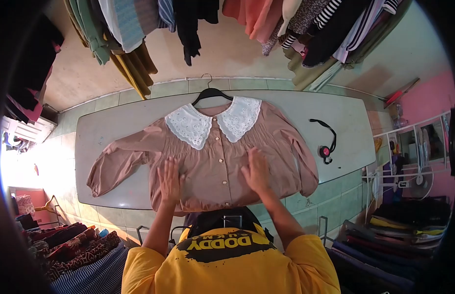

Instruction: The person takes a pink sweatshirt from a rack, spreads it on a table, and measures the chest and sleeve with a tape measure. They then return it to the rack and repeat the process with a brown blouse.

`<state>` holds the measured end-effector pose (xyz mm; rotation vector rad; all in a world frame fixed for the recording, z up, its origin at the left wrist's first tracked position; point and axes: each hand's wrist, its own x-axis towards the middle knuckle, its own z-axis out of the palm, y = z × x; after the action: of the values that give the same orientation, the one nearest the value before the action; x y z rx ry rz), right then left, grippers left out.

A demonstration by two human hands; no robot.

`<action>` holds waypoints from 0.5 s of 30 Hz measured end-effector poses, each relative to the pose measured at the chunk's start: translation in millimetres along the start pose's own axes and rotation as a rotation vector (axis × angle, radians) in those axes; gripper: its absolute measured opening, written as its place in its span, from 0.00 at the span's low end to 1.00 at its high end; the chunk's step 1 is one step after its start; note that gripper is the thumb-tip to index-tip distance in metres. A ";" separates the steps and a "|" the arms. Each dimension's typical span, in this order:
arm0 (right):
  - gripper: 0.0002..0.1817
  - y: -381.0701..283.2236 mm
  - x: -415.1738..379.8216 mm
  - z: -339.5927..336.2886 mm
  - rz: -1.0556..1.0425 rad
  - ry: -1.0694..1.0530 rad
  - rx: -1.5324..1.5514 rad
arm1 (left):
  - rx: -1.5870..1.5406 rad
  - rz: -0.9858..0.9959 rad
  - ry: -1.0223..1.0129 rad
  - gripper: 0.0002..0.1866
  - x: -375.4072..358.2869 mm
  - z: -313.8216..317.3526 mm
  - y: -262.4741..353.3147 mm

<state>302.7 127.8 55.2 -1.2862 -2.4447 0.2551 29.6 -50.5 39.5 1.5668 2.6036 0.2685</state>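
Observation:
A dusty-pink blouse with a buttoned front lies spread on the table, its wide white lace collar at the far end. Inside its neck is a black hanger, the hook pointing away from me. My left hand rests flat on the left side of the blouse's front, fingers stretched out. On the right side of the front lies my right hand, also flat with fingers apart. Neither hand grips the fabric. The left sleeve stretches out across the table; the right one bends down along the body.
The blouse lies on a long grey table. A black cord with a round red-centred piece lies at its right. Clothes hang overhead. Folded garments are stacked at lower left, and more fabric piles sit at lower right near a white rack.

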 end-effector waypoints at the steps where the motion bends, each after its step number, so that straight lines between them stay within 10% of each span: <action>1: 0.34 -2.4 -9.9 -4.3 -0.046 -0.117 -0.029 | -0.079 0.084 -0.097 0.36 -7.4 -2.5 3.6; 15: 0.36 72.7 -60.9 -22.0 0.059 -0.173 -0.170 | -0.034 -0.135 -0.094 0.36 -49.8 -9.0 -38.3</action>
<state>398.1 118.8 37.6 -1.4657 -2.6242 0.1835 18.2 -112.9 40.2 1.3510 2.6026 0.2215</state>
